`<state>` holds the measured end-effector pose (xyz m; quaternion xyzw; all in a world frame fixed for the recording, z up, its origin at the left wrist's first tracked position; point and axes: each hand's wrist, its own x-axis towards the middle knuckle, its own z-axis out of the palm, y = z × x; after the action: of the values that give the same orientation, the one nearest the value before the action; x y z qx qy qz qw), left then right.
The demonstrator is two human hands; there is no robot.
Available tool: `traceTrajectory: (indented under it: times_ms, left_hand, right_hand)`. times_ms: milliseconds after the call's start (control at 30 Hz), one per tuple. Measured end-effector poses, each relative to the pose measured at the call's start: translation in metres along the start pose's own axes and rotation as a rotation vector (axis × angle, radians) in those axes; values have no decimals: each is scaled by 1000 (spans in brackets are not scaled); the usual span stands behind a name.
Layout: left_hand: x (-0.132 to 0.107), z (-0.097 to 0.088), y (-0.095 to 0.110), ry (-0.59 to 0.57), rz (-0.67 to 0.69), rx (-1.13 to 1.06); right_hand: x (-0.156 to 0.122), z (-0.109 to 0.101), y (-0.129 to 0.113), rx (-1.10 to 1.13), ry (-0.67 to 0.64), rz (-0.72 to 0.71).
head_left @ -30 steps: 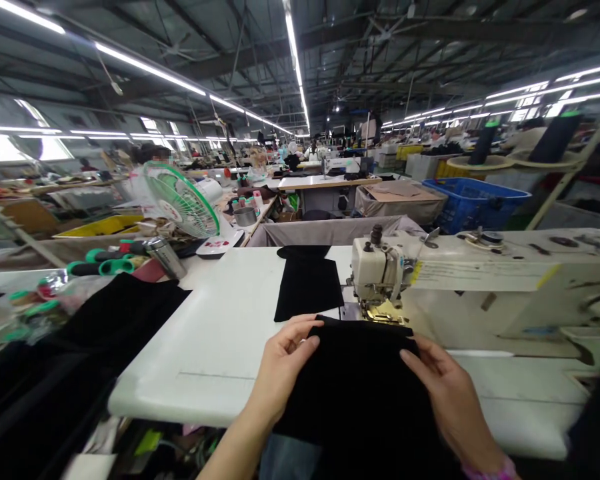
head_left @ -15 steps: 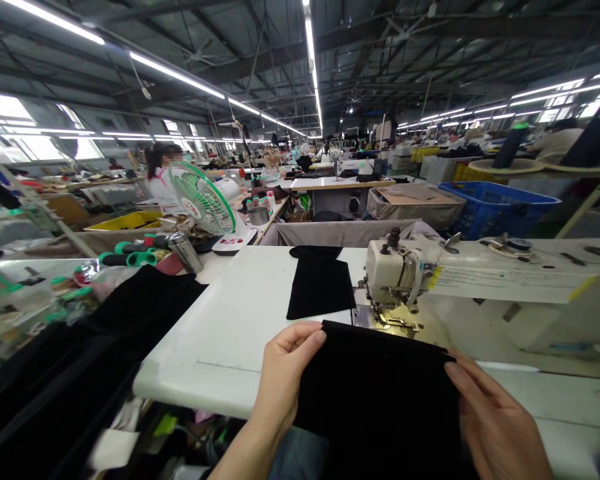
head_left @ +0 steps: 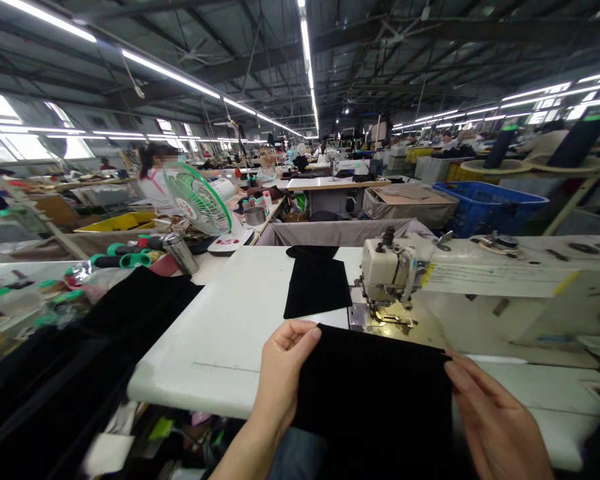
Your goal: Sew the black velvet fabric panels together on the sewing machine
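Between my hands a black fabric piece (head_left: 375, 400) is held up by its two top corners, its upper edge stretched fairly straight. My left hand (head_left: 285, 373) pinches the left corner between thumb and fingers. At the right corner, my right hand (head_left: 495, 407) is closed on the cloth in the same way. Just beyond the fabric stands a sewing machine (head_left: 387, 273), its needle area over a brass-coloured plate (head_left: 393, 323). A smaller black cloth piece (head_left: 317, 290) lies flat on the white table (head_left: 205, 333), left of the machine head.
More black fabric (head_left: 105, 333) hangs along the table's left side. Thread spools (head_left: 135, 259), a metal flask (head_left: 180, 252) and a green-rimmed fan (head_left: 197, 200) stand at the back left. A blue crate (head_left: 490, 207) sits behind the machine. A person (head_left: 155, 177) is beyond the fan.
The view has shifted slightly, so the surroundings sit a little further left. Both hands keep hold of the fabric, and its top edge looks smoother than before.
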<state>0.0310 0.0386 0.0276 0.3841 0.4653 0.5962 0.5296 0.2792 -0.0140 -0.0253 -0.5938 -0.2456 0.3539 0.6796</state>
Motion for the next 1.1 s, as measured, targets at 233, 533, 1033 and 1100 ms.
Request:
traceTrajectory:
  times_ms: [233, 533, 1033, 1100]
  left_hand:
    - [8, -1, 4, 145, 41, -38]
    - [7, 3, 12, 212, -85, -65]
    - [56, 24, 89, -286, 447, 742]
    - [79, 46, 83, -605, 352, 914]
  right_hand:
    - [-2, 7, -12, -62, -105, -170]
    - [-2, 15, -15, 120, -162, -88]
    - [-46, 7, -7, -265, -573, -224]
    - [-61, 3, 12, -305, -645, -245]
